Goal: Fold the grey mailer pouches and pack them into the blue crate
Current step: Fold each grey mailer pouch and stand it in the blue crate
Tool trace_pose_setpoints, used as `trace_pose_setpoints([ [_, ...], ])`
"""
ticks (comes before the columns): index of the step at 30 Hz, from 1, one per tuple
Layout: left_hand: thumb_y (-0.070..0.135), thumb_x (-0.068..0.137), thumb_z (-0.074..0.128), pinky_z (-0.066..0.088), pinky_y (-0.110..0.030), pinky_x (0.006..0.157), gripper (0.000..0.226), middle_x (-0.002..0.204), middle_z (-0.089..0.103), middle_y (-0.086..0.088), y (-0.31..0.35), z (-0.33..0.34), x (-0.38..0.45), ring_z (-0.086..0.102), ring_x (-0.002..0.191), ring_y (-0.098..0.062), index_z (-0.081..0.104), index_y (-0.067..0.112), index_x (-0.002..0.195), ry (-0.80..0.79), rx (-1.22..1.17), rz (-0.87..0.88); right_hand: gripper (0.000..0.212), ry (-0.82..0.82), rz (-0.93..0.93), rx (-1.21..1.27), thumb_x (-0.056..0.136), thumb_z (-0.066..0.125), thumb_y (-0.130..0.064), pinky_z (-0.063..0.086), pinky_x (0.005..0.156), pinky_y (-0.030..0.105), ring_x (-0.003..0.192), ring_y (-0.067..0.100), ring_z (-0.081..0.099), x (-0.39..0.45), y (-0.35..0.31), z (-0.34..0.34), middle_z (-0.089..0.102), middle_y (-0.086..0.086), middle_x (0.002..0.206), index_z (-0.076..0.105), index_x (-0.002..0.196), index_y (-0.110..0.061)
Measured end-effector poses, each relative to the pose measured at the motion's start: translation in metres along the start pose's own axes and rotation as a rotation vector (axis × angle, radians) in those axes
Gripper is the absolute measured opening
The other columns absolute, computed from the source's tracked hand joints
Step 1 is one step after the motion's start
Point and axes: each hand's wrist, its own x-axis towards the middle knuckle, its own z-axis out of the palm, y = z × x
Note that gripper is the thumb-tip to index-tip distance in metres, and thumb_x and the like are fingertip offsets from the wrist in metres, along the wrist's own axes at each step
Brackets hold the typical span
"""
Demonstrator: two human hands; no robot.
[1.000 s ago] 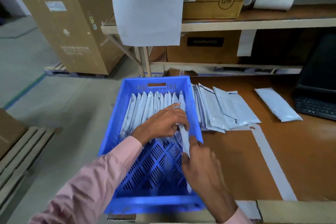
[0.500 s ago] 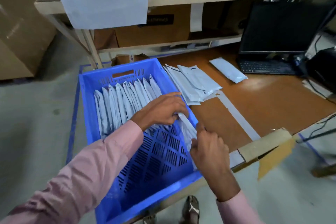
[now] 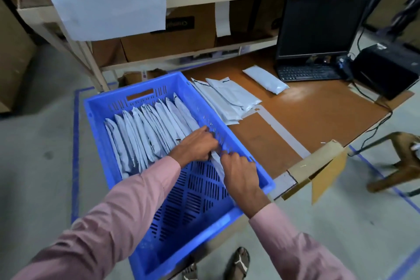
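Head view: a folded pouch [image 3: 217,163], pinched by the right hand [image 3: 241,174] against the blue crate [image 3: 181,188] wall at frame centre and steadied by the curled left hand [image 3: 195,145], may be unfolded if released early.

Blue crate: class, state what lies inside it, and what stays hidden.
Inside the blue crate, folded grey pouches stand on edge in a row. The left hand and right hand hold one more pouch by the wall. Hands cover its middle.
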Motion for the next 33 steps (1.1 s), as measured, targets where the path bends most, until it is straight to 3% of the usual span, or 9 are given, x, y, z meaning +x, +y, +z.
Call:
trace_pose_setpoints([
  [3,0.015,0.078,0.066,0.037,-0.031,0.097,0.04,0.1,0.073,-0.001,-0.002,0.007,0.003,0.06,0.1,-0.027,0.075,0.027,0.115,0.003,0.005,-0.03,0.031,0.004,-0.02,0.096,0.086,0.074,-0.016,0.046,0.055,0.037,0.084,0.025,0.071,-0.001,0.001,0.0,0.068,0.002,0.094,0.063,0.115,-0.022],
  [7,0.023,0.072,0.077,0.047,-0.027,0.081,0.039,0.098,0.075,0.009,-0.011,0.004,0.003,0.064,0.098,-0.019,0.079,0.034,0.109,0.091,-0.175,-0.084,0.031,-0.302,-0.127,0.283,0.093,0.07,-0.022,0.052,0.093,0.044,0.12,0.035,0.06,0.01,0.012,0.008,0.06,0.014,0.125,0.06,0.121,-0.013],
  [10,0.038,0.075,0.084,0.048,-0.029,0.082,0.029,0.097,0.074,0.012,-0.021,-0.006,0.001,0.065,0.095,-0.013,0.078,0.033,0.103,0.185,-0.275,-0.143,0.041,-0.388,-0.144,0.206,0.099,0.065,-0.025,0.047,0.098,0.044,0.128,0.037,0.055,0.019,0.018,0.011,0.05,0.017,0.139,0.052,0.134,-0.007],
  [16,0.04,0.083,0.081,0.044,-0.029,0.082,0.03,0.11,0.074,0.008,-0.019,-0.002,0.001,0.066,0.104,-0.019,0.078,0.03,0.112,0.151,-0.253,-0.242,0.03,-0.327,-0.156,0.162,0.104,0.052,-0.012,0.048,0.094,0.044,0.125,0.036,0.058,0.02,0.019,0.027,0.051,0.017,0.137,0.05,0.134,-0.006],
  [22,0.037,0.076,0.08,0.048,-0.029,0.072,0.019,0.093,0.074,0.003,-0.007,0.0,0.004,0.071,0.089,-0.024,0.079,0.027,0.092,0.219,-0.238,-0.373,0.032,-0.406,-0.178,0.098,0.106,0.044,-0.012,0.046,0.102,0.047,0.129,0.038,0.056,0.015,0.026,0.03,0.049,0.017,0.14,0.051,0.136,-0.007],
  [28,0.042,0.071,0.086,0.048,-0.029,0.066,0.027,0.086,0.07,0.006,-0.011,0.001,0.008,0.069,0.085,-0.021,0.07,0.023,0.082,0.21,-0.266,-0.431,0.03,-0.287,-0.159,0.037,0.107,0.04,-0.011,0.049,0.096,0.047,0.124,0.035,0.061,0.006,0.022,0.031,0.052,0.015,0.135,0.051,0.135,-0.006],
  [30,0.039,0.072,0.085,0.046,-0.028,0.066,0.025,0.085,0.068,0.007,-0.013,-0.001,0.008,0.068,0.084,-0.02,0.068,0.023,0.081,0.19,-0.263,-0.41,0.022,-0.188,-0.163,0.075,0.101,0.056,-0.014,0.054,0.083,0.04,0.107,0.031,0.069,0.005,0.02,0.03,0.06,0.015,0.121,0.059,0.122,-0.006],
  [32,0.037,0.07,0.084,0.048,-0.029,0.066,0.022,0.083,0.068,0.01,-0.015,-0.006,0.007,0.066,0.081,-0.017,0.069,0.024,0.08,0.171,-0.273,-0.407,0.034,-0.18,-0.159,0.112,0.065,0.094,-0.019,0.05,0.048,0.03,0.062,0.022,0.07,0.007,0.023,0.029,0.065,0.01,0.081,0.069,0.086,-0.009],
  [33,0.035,0.07,0.084,0.048,-0.029,0.067,0.021,0.083,0.069,0.011,-0.016,-0.008,0.006,0.066,0.081,-0.016,0.069,0.025,0.08,0.163,-0.28,-0.409,0.04,-0.082,-0.171,0.087,0.054,0.099,-0.02,0.046,0.041,0.029,0.052,0.02,0.066,0.008,0.023,0.035,0.063,0.008,0.072,0.068,0.078,-0.011],
])
